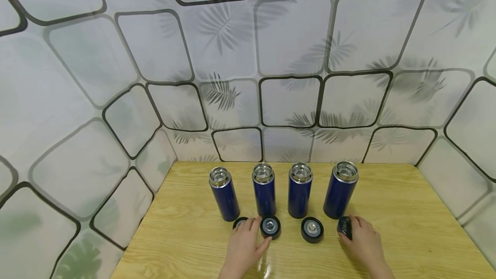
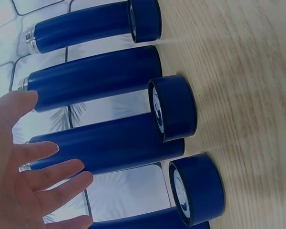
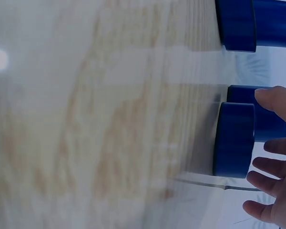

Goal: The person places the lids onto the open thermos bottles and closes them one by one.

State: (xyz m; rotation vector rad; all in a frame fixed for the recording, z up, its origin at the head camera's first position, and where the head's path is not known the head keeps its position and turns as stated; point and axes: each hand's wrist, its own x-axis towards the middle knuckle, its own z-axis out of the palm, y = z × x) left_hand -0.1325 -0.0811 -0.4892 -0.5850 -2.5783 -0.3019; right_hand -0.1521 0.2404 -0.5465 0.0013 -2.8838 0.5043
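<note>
Several dark blue metal bottles stand uncapped in a row, steel mouths up; the leftmost bottle (image 1: 226, 199) and rightmost bottle (image 1: 339, 197) lean outward in the head view. In front lie their round lids. My left hand (image 1: 243, 244) hovers with fingers spread, partly hiding the leftmost lid (image 1: 237, 220) and close beside the second lid (image 1: 270, 227). Loosely bent, the fingers of my right hand (image 1: 363, 242) are right at the rightmost lid (image 1: 344, 227). In the right wrist view that hand's thumb and fingers spread around a blue lid (image 3: 234, 140) resting on the table.
Between the hands lies another lid (image 1: 311, 230), its inner side up. The two middle bottles, one left of centre (image 1: 264, 195) and one right of centre (image 1: 299, 195), stand behind the lids. A patterned wall covering (image 1: 290, 102) borders the wooden table (image 1: 418, 223).
</note>
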